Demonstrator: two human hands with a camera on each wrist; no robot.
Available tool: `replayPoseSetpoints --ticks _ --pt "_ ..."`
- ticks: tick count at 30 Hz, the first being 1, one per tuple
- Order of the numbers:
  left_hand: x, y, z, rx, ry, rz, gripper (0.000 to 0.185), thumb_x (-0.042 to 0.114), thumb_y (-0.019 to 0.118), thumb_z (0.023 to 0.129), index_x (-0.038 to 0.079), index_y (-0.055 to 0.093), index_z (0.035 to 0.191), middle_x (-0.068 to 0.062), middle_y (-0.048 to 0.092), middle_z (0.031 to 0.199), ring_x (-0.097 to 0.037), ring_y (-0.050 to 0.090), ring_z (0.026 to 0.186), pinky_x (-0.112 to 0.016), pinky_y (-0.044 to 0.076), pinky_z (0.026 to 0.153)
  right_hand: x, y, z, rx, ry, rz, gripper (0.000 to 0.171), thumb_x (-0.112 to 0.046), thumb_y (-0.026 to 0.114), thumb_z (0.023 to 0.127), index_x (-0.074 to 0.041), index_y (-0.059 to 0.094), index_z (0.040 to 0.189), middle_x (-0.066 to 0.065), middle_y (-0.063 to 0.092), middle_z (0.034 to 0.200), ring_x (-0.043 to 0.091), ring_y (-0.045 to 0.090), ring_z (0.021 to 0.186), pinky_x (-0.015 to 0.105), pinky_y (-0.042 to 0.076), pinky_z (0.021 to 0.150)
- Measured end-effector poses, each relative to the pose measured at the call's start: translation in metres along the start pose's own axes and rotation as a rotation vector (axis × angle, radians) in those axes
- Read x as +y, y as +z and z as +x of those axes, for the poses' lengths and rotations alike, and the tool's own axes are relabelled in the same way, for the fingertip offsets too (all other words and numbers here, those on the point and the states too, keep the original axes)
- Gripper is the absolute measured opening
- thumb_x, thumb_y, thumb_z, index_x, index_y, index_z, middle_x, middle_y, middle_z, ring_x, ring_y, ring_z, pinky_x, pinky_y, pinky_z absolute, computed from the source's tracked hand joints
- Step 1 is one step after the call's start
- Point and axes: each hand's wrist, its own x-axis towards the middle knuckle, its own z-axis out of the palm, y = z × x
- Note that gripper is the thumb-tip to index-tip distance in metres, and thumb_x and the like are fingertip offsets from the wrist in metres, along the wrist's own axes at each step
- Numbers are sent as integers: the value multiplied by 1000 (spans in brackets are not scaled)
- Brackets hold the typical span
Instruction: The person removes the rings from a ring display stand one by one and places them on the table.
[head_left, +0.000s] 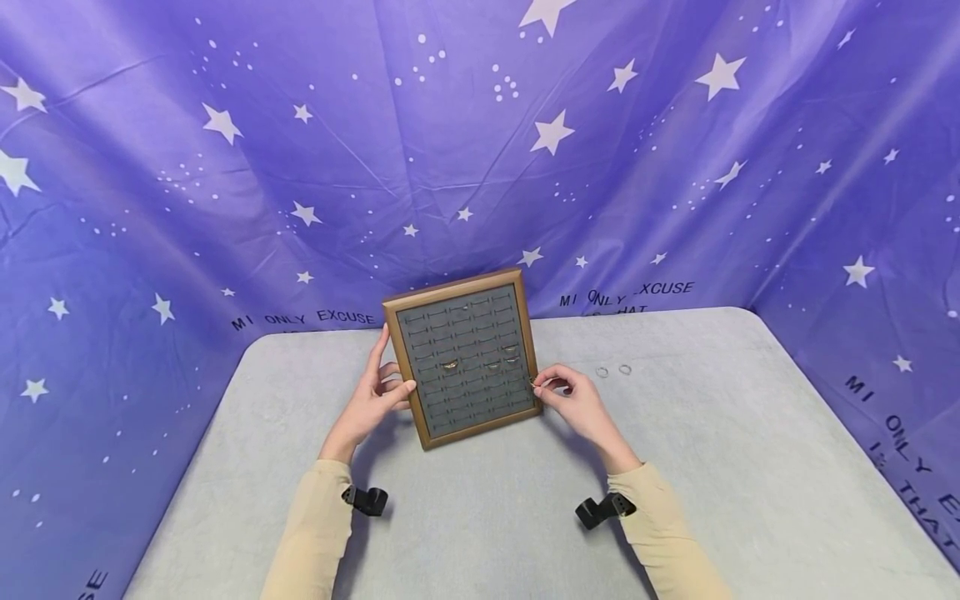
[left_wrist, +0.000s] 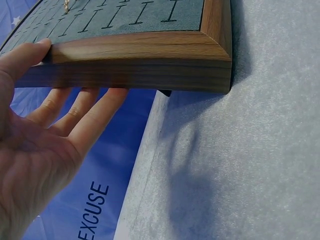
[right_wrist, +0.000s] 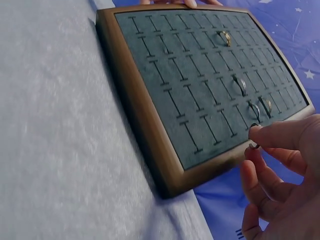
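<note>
A wood-framed ring display tray (head_left: 465, 421) with a dark grey-green slotted pad is propped at a tilt on the table. My left hand (head_left: 369, 402) grips its left side, thumb on the front of the frame and fingers behind. At the right edge, my right hand (head_left: 573, 406) pinches a small ring (right_wrist: 255, 145) between thumb and fingertip, partly hidden by them. Several rings sit in slots, among them a gold ring (right_wrist: 225, 38), a silver ring (right_wrist: 240, 85) and a pair side by side, the silver-looking one (right_wrist: 254, 109) nearer my fingers.
Two loose rings, one on the left (head_left: 602, 372) and one on the right (head_left: 625, 369), lie on the grey table (head_left: 480, 517) beyond my right hand. A purple star-patterned cloth (head_left: 465, 150) hangs behind and at both sides. Each wrist carries a black camera strap.
</note>
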Motion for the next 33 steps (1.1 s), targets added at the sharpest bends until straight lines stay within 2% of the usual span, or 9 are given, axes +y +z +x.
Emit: replayPoseSetpoints --ticks 3,5,12,19,28,33 --pt "1 0 0 0 0 3 96 -6 60 92 42 5 154 -27 53 117 -25 64 92 -48 57 72 -12 -6 -4 -7 15 -12 6 11 65 83 11 63 89 24 63 88 37 57 87 55 42 82" --pt "0 0 0 -1 -3 4 95 -6 60 92 43 5 154 -28 53 118 -25 64 93 -48 57 72 -12 -8 -5 -5 27 -15 7 11 65 84 12 63 90 25 63 89 37 58 87 55 43 82" --pt "0 -1 0 -7 -7 -5 96 -6 60 92 44 6 154 -28 52 118 -26 64 93 -50 56 73 -2 -19 -7 -9 33 -22 7 12 64 84 12 63 91 25 63 92 36 57 87 40 46 80" --pt "-1 -1 0 -7 -10 -11 96 -6 60 92 43 5 154 -26 53 115 -25 64 92 -49 57 73 2 -32 -8 6 35 -45 7 13 63 84 13 63 91 25 63 92 32 58 85 33 48 78" --pt "-2 -2 1 0 -14 -8 96 -6 60 92 43 6 154 -26 54 115 -25 65 91 -45 58 72 46 -46 -2 44 12 -52 8 5 67 86 5 67 93 16 66 94 19 59 84 24 49 75" --pt "-2 -2 0 1 -15 -2 96 -5 61 92 44 6 154 -26 54 115 -27 64 92 -45 58 73 57 -55 -1 45 -11 -73 7 4 67 85 4 67 92 16 66 93 18 60 84 23 49 76"
